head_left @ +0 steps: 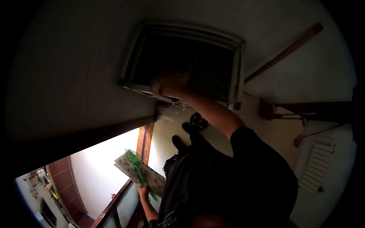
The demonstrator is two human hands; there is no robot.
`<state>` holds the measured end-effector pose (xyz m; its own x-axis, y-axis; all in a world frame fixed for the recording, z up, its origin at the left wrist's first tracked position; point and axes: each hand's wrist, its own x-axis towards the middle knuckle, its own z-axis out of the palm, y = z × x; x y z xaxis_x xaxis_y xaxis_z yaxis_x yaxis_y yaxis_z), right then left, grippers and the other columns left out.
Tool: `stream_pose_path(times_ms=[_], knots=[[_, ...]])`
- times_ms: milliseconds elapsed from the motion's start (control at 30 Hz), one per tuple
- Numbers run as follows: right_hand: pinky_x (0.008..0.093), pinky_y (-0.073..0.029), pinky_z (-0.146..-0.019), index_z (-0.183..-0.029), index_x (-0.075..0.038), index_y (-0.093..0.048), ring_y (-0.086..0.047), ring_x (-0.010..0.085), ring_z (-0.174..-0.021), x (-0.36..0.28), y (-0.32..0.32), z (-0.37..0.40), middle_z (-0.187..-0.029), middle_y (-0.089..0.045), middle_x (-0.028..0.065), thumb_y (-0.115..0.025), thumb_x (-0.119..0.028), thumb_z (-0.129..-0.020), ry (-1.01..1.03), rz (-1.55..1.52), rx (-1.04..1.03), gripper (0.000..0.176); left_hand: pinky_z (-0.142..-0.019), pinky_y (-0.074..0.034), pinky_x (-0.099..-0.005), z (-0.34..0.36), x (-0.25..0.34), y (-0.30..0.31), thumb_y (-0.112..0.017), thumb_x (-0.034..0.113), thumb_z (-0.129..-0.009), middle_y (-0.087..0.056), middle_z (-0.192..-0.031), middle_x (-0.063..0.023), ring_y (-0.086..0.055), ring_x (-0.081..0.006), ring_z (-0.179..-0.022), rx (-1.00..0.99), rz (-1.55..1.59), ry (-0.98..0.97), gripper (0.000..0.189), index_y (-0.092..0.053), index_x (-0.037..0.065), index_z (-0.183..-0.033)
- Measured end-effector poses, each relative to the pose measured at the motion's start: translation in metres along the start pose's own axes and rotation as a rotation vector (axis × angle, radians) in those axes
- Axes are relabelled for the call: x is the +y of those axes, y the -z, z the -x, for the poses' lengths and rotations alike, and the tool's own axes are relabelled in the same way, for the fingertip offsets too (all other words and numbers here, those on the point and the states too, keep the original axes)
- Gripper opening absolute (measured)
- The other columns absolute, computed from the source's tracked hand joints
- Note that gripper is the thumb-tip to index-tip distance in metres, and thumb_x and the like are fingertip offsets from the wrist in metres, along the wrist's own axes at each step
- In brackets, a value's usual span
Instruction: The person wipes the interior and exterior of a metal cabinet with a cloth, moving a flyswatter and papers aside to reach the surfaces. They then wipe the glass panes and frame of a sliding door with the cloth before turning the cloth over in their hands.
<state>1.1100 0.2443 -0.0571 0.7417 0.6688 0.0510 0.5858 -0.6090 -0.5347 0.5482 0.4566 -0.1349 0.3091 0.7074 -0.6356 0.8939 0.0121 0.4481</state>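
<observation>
My left hand (143, 192), low on the left, is closed around the handle of a green plastic fly swatter (141, 176). A pale, flat thing with a brownish pattern (154, 179) lies against the swatter and seems to be held with it. My right hand (173, 84) reaches out over the near edge of a rectangular, light-framed unit (238, 72) with a very dark inside. Its fingers are lost in shadow, so I cannot make out whether they grip anything.
Near my shoes (178, 142) stands a dark round object (198, 121). Clear plastic (170, 113) lies below the frame. A wooden strip (285, 52), a red dustpan-like thing (266, 110) and a broom (299, 140) are to the right. A bright doorway (106, 163) opens at left, beside a railing (114, 203).
</observation>
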Motion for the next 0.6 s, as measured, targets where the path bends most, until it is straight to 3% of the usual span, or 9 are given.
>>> stream_pose_path(times_ms=[67, 100, 133, 233, 300, 367, 433, 500, 600], knots=[[0.0423, -0.046, -0.075, -0.093, -0.013, -0.065, -0.060, 0.0288, -0.082, -0.012, -0.017, -0.001, -0.086, -0.064, 0.0112, -0.062, -0.020, -0.062, -0.041, -0.130, 0.011, 0.032, -0.038, -0.037, -0.0300, 0.019, 0.035, 0.000, -0.058, 0.008, -0.065, -0.052, -0.054, -0.0042, -0.049, -0.0148, -0.042, 0.019, -0.096, 0.008, 0.010, -0.056, -0.001, -0.068], [0.0422, -0.046, -0.076, -0.093, -0.013, -0.065, -0.060, 0.0287, -0.082, -0.014, -0.024, -0.004, -0.087, -0.064, 0.0111, -0.061, -0.019, -0.061, -0.082, -0.255, 0.016, 0.033, -0.038, -0.037, -0.0300, 0.018, 0.033, 0.000, -0.058, 0.008, -0.065, -0.052, -0.054, -0.0042, -0.049, -0.0148, -0.042, 0.025, -0.092, 0.009, 0.010, -0.056, -0.001, -0.068], [0.0368, -0.048, -0.068, -0.081, -0.010, -0.066, -0.061, 0.0249, -0.074, -0.022, -0.012, -0.001, -0.086, -0.064, 0.0087, -0.061, -0.021, -0.066, -0.024, -0.245, 0.073, 0.019, -0.038, -0.038, -0.0301, 0.017, 0.029, -0.001, -0.057, 0.008, -0.065, -0.052, -0.054, -0.0045, -0.049, -0.0150, -0.042, 0.022, -0.044, 0.009, 0.011, -0.057, -0.002, -0.069], [0.0360, -0.048, -0.072, -0.086, -0.010, -0.065, -0.061, 0.0253, -0.080, -0.008, 0.007, -0.011, -0.089, -0.064, 0.0101, -0.059, -0.026, -0.069, 0.055, -0.220, 0.167, 0.024, -0.039, -0.038, -0.0305, 0.008, 0.007, -0.001, -0.058, 0.008, -0.065, -0.053, -0.055, -0.0051, -0.049, -0.0156, -0.042, 0.029, -0.030, 0.044, 0.012, -0.057, -0.002, -0.070], [0.0356, -0.047, -0.076, -0.091, -0.011, -0.063, -0.060, 0.0252, -0.084, 0.035, 0.024, -0.026, -0.091, -0.063, 0.0110, -0.057, -0.033, -0.072, -0.141, -0.121, 0.044, 0.029, -0.039, -0.039, -0.0308, 0.008, -0.002, -0.004, -0.058, 0.008, -0.065, -0.053, -0.055, -0.0055, -0.050, -0.0160, -0.042, 0.041, -0.059, 0.073, 0.013, -0.058, -0.003, -0.071], [0.0337, -0.044, -0.084, -0.110, -0.009, -0.054, -0.057, 0.0224, -0.093, 0.102, 0.021, -0.049, -0.098, -0.061, 0.0095, -0.056, -0.049, -0.071, -0.287, 0.142, 0.124, 0.055, -0.039, -0.039, -0.0316, 0.017, 0.006, -0.009, -0.059, 0.008, -0.064, -0.053, -0.056, -0.0062, -0.050, -0.0168, -0.043, 0.045, -0.079, 0.125, 0.014, -0.058, -0.004, -0.072], [0.0325, -0.045, -0.082, -0.111, -0.009, -0.054, -0.057, 0.0209, -0.094, 0.165, 0.033, -0.065, -0.102, -0.058, 0.0102, -0.053, -0.046, -0.074, -0.150, 0.218, 0.476, 0.053, -0.038, -0.038, -0.0324, 0.025, 0.016, -0.018, -0.060, 0.008, -0.064, -0.053, -0.055, -0.0072, -0.050, -0.0174, -0.043, 0.058, -0.074, 0.149, 0.015, -0.057, -0.005, -0.070], [0.0306, -0.044, -0.081, -0.119, -0.008, -0.048, -0.056, 0.0230, -0.094, 0.234, 0.013, -0.100, -0.100, -0.059, 0.0114, -0.056, -0.036, -0.074, -0.474, 0.386, 0.350, 0.054, -0.038, -0.037, -0.0325, 0.030, 0.025, -0.016, -0.060, 0.008, -0.064, -0.052, -0.055, -0.0081, -0.050, -0.0180, -0.043, 0.054, -0.088, 0.295, 0.016, -0.055, -0.006, -0.068], [0.0380, -0.041, -0.086, -0.124, -0.007, -0.041, -0.050, 0.0286, -0.102, 0.155, 0.058, -0.095, -0.107, -0.055, 0.0135, -0.060, -0.030, -0.072, -0.638, 0.264, 0.449, 0.059, -0.037, -0.036, -0.0328, 0.026, 0.020, -0.013, -0.060, 0.008, -0.064, -0.051, -0.054, -0.0083, -0.049, -0.0179, -0.042, 0.031, -0.024, 0.306, 0.016, -0.053, -0.006, -0.066]])
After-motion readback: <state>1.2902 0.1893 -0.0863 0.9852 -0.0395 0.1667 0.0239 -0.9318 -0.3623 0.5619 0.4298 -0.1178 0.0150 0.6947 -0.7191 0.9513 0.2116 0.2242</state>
